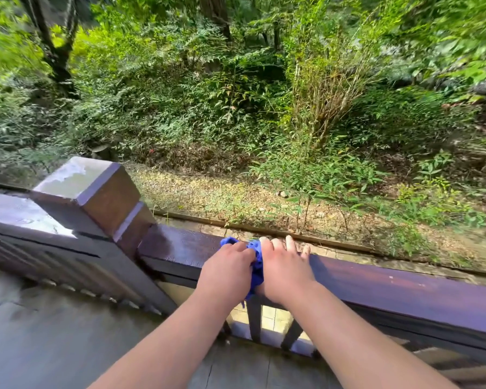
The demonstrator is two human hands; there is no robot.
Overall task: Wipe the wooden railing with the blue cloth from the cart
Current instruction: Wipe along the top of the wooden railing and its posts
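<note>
Grip of my left hand (pixel 227 266) curls round the blue cloth (pixel 258 273), bunched atop the wooden railing (pixel 404 290) near the post (pixel 90 192). I see my right hand (pixel 285 266) alongside, fingers spread flat over the rail.

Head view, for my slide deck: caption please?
Left hand grips the blue cloth on the wooden railing, right hand flat alongside.

I'm looking out over a sunlit slope of dense green undergrowth (pixel 208 94), a dark tree trunk (pixel 57 58) at far left, dry leaf litter (pixel 208 192) lower down, grey deck planks (pixel 54 332) underfoot.
</note>
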